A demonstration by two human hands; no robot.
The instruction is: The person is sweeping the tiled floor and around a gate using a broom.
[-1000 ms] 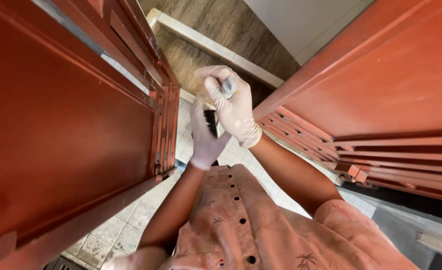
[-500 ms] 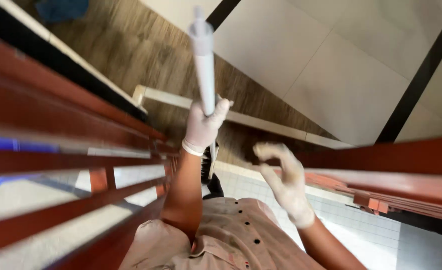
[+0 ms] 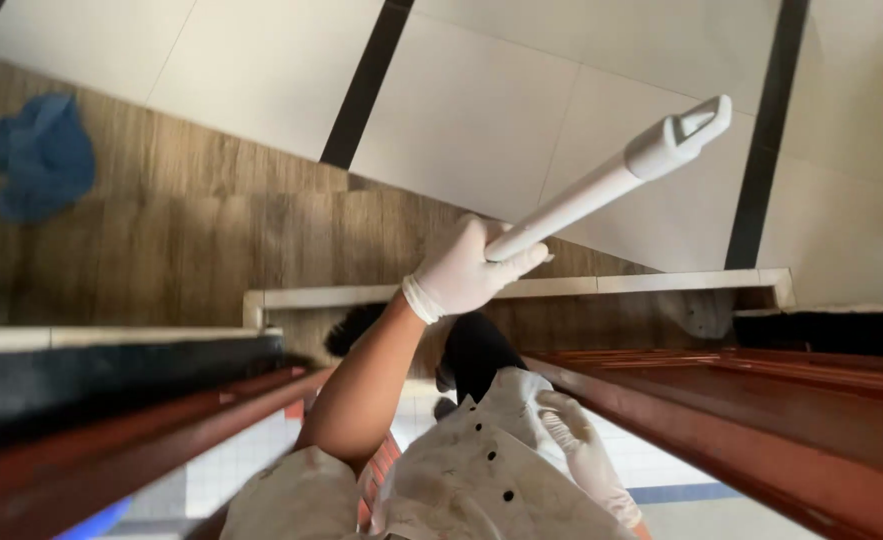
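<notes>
My left hand (image 3: 471, 270), in a white glove, is raised and closed around the lower part of a long white pole (image 3: 601, 190). The pole slants up to the right and ends in a moulded white tip with a loop (image 3: 683, 130). My right hand (image 3: 573, 440), also gloved, hangs low beside my pale stained shirt (image 3: 461, 480), holding nothing, fingers loosely apart. Both hands are between two red-brown door leaves.
A red-brown door leaf (image 3: 111, 440) runs along the lower left, another (image 3: 761, 410) along the lower right. A white frame ledge (image 3: 561, 290) crosses behind my left hand. A blue cloth (image 3: 36, 155) lies on wood-look panelling at upper left. White panels with black joints (image 3: 361, 85) lie beyond.
The view has swung further away from the doors. My left hand has tipped the pole from upright over to the right. My right hand has dropped from the pole to my shirt.
</notes>
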